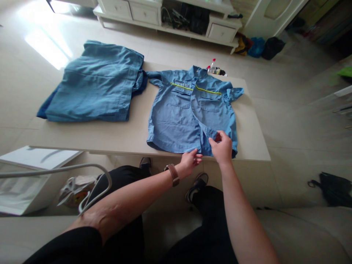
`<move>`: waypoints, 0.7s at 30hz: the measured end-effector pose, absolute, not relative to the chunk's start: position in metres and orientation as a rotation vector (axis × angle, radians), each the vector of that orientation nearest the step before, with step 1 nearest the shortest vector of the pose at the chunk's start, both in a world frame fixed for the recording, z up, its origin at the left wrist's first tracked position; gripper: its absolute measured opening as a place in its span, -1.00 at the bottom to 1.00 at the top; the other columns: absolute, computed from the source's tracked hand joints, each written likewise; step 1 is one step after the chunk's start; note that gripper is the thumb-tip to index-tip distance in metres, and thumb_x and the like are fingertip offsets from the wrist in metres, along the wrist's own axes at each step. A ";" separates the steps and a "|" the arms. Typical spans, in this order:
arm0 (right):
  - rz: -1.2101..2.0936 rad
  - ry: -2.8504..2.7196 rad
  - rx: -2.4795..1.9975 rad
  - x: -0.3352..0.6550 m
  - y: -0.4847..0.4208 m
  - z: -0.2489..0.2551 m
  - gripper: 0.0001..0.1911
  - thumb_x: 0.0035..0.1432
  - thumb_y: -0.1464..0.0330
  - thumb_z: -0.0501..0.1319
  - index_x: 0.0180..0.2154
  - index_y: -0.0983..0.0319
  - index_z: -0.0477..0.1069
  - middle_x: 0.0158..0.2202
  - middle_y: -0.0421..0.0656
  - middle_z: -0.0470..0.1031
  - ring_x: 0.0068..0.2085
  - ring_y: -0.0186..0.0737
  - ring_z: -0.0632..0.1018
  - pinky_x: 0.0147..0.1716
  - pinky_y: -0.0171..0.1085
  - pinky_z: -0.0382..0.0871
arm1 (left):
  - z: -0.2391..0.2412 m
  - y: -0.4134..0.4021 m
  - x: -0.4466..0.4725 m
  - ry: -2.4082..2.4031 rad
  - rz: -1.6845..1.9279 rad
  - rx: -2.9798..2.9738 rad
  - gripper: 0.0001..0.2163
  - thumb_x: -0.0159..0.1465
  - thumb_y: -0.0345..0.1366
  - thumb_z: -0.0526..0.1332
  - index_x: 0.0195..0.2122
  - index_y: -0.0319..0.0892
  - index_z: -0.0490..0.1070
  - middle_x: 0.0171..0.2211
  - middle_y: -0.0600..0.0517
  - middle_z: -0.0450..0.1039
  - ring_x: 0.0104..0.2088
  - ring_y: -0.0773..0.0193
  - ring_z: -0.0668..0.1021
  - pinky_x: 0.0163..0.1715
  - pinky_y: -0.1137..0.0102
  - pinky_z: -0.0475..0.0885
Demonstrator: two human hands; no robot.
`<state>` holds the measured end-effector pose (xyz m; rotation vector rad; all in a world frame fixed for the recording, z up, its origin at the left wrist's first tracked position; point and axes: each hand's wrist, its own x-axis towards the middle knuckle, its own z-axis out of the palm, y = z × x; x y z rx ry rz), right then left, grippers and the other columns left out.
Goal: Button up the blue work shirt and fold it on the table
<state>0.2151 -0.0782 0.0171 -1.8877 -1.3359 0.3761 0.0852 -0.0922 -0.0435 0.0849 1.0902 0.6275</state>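
A blue short-sleeved shirt (176,113) with yellow piping and chest pockets lies front up on the table, collar at the far side. My right hand (222,146) pinches the edge of its front opening near the bottom, lifting and folding it back a little. A small reddish patch shows beside those fingers. At the bottom hem, by the table's near edge, my left hand (190,162) touches the cloth with a fingertip; its other fingers are loosely bent and apart. A brown-strapped watch (173,174) is on the left wrist.
Folded blue clothing (96,84) lies on the left of the pale table (254,135). Small red-capped bottles (213,66) stand behind the shirt. A white cabinet (145,14) is farther back. A grey metal rail (82,167) and a white box (30,183) sit at lower left.
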 end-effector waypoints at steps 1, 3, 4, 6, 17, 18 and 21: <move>0.380 -1.337 -1.889 0.215 -0.078 0.017 -0.87 0.00 0.28 0.23 -0.35 0.17 0.40 -0.46 -0.16 0.52 -0.43 -0.17 0.45 -0.36 -0.23 0.32 | -0.043 -0.092 0.085 1.089 0.628 0.086 -0.83 0.34 -0.26 0.33 -0.14 -0.21 0.40 -0.44 0.03 0.53 -0.64 0.48 0.44 -0.63 0.59 0.33; 0.388 -1.337 -1.883 0.215 -0.078 0.018 -0.87 0.01 0.28 0.24 -0.35 0.17 0.40 -0.46 -0.16 0.52 -0.43 -0.17 0.46 -0.35 -0.23 0.32 | -0.043 -0.092 0.085 1.089 0.629 0.087 -0.83 0.34 -0.25 0.33 -0.16 -0.21 0.40 -0.44 0.03 0.53 -0.65 0.48 0.44 -0.63 0.59 0.32; 0.390 -1.337 -1.881 0.215 -0.078 0.017 -0.87 0.01 0.28 0.24 -0.35 0.17 0.40 -0.46 -0.16 0.52 -0.43 -0.18 0.46 -0.35 -0.23 0.32 | -0.043 -0.092 0.085 1.090 0.629 0.088 -0.83 0.34 -0.25 0.33 -0.17 -0.21 0.40 -0.45 0.03 0.53 -0.65 0.49 0.43 -0.64 0.59 0.31; 0.390 -1.338 -1.882 0.215 -0.078 0.017 -0.88 0.01 0.29 0.24 -0.36 0.17 0.40 -0.45 -0.16 0.52 -0.43 -0.18 0.46 -0.36 -0.24 0.32 | -0.043 -0.092 0.085 1.087 0.631 0.094 -0.81 0.33 -0.24 0.35 -0.19 -0.21 0.40 -0.44 0.03 0.53 -0.65 0.49 0.43 -0.63 0.59 0.31; 0.386 -1.380 -1.884 0.217 -0.078 0.014 -0.81 0.03 0.25 0.23 -0.32 0.21 0.50 -0.47 -0.15 0.54 -0.44 -0.17 0.47 -0.36 -0.23 0.33 | -0.042 -0.089 0.084 1.082 0.730 0.147 -0.75 0.27 -0.22 0.41 -0.15 -0.26 0.47 -0.40 -0.01 0.57 -0.62 0.50 0.45 -0.59 0.58 0.34; 0.387 -1.386 -1.885 0.216 -0.078 0.015 -0.80 0.05 0.25 0.22 -0.32 0.21 0.51 -0.46 -0.14 0.54 -0.43 -0.17 0.48 -0.35 -0.22 0.33 | -0.041 -0.088 0.084 1.088 0.749 0.168 -0.76 0.26 -0.23 0.42 -0.18 -0.27 0.48 -0.40 -0.01 0.57 -0.63 0.51 0.44 -0.59 0.57 0.34; 0.397 -1.393 -1.895 0.215 -0.078 0.017 -0.79 0.07 0.23 0.21 -0.34 0.22 0.54 -0.45 -0.10 0.57 -0.43 -0.15 0.50 -0.34 -0.21 0.36 | -0.037 -0.082 0.083 1.120 0.813 0.270 -0.82 0.28 -0.26 0.39 -0.29 -0.28 0.48 -0.44 0.02 0.54 -0.65 0.51 0.43 -0.59 0.54 0.32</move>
